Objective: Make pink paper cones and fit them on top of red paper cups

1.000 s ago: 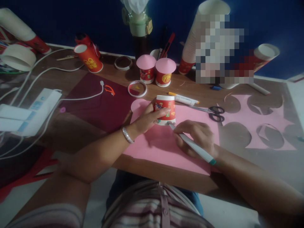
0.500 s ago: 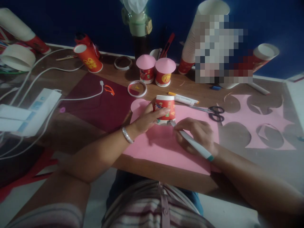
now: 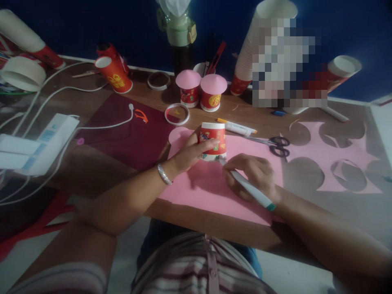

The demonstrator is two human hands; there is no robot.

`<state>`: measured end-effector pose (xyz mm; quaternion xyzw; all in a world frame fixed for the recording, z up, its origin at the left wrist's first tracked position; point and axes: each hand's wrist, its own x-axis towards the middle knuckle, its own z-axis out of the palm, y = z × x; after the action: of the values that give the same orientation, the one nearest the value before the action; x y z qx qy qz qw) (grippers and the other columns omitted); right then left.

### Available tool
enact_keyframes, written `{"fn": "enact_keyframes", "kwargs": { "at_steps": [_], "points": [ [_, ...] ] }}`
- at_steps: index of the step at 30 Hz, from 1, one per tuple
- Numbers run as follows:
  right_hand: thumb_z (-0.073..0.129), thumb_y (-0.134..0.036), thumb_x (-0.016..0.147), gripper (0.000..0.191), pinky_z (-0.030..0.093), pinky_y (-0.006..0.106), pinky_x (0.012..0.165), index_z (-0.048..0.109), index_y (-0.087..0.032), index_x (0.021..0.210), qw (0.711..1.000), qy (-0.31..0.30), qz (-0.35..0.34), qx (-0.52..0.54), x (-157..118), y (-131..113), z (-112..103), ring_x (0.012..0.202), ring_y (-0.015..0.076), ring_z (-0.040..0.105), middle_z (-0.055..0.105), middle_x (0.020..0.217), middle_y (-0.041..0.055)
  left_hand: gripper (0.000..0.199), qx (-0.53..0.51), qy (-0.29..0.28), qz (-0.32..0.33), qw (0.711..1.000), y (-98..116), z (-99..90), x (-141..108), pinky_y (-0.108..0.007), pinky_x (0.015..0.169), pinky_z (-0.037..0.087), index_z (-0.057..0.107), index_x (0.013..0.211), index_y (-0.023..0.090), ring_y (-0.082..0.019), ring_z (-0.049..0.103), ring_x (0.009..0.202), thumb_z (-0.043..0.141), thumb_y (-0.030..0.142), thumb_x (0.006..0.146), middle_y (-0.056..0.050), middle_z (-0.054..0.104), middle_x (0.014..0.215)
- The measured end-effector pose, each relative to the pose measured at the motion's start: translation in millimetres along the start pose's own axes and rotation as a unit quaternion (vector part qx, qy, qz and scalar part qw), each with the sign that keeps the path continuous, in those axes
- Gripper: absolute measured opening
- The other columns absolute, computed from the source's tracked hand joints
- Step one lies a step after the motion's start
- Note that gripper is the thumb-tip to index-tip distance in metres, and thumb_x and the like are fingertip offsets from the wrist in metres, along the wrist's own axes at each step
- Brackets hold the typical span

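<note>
My left hand (image 3: 194,149) is wrapped round a red and white paper cup (image 3: 213,134), its thumb lying across the printed front. Green marks show on the cup's white lower band. In my right hand (image 3: 251,175) is a white marker pen (image 3: 254,191) with a green end, its tip at the lower right of that band. Under both hands lies a pink paper sheet (image 3: 211,192). A pink paper disc (image 3: 179,138) shows beside my left hand. Behind stand two short cups (image 3: 189,97) (image 3: 211,102) with pink cone tops.
Scissors (image 3: 278,146) and a yellow-capped marker (image 3: 235,127) lie behind my right hand. Cut-out pink scrap paper (image 3: 333,159) is at right. Dark red paper (image 3: 122,134), white cables and a power strip (image 3: 45,143) are at left. A tall cup stack (image 3: 245,53) stands behind.
The marker's tip has shifted very slightly along the cup's lower band, and more green shows there. My left hand holds the cup in about the same place.
</note>
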<state>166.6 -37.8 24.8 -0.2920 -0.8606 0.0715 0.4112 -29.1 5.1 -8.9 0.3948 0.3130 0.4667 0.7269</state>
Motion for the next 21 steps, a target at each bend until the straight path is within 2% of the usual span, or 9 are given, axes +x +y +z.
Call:
{"fn": "enact_keyframes", "kwargs": {
  "at_steps": [16,21],
  "points": [
    [0.063,-0.009,0.092,0.013,0.053,0.024,0.054,0.06,-0.02,0.096,1.0,0.009,-0.017,0.006,1.1,-1.3,0.9,0.058,0.0127,0.066,0.071,0.073,0.0008,0.039,0.013,-0.004,0.002,1.0,-0.4,-1.2,-1.1,-0.031,0.079,0.055,0.061,0.114,0.018,-0.018,0.07,0.087,0.082,0.036,0.086,-0.004,0.071,0.099],
    [0.064,-0.008,0.09,0.013,0.054,0.025,0.054,0.06,-0.019,0.096,1.0,0.007,-0.022,0.012,0.7,-0.9,1.7,0.058,0.0138,0.067,0.071,0.073,0.0014,0.035,0.024,-0.008,0.0,1.0,-0.6,-2.1,-1.0,-0.03,0.076,0.055,0.062,0.108,0.018,-0.016,0.07,0.083,0.081,0.038,0.086,-0.003,0.071,0.094]
  ]
}}
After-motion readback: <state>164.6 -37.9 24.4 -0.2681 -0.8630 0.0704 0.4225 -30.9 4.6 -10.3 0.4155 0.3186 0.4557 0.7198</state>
